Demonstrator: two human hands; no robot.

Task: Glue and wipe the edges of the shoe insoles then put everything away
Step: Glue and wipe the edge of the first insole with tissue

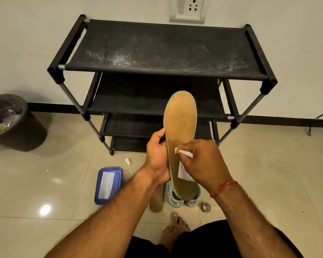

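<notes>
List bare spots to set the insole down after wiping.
Free: the rack's top shelf, dusty but bare; floor tiles right of the tape roll; tiles between the bin and the blue tray. Crowded: below the insole and wipe, where cap, tray, second insole, shoes and tape roll cluster.

The left hand (158,157) grips the insole (180,123) by its left edge, thumb lying up along it; the right hand (203,161), over the insole's lower right side, pinches a white wipe (184,173) against its face.
</notes>
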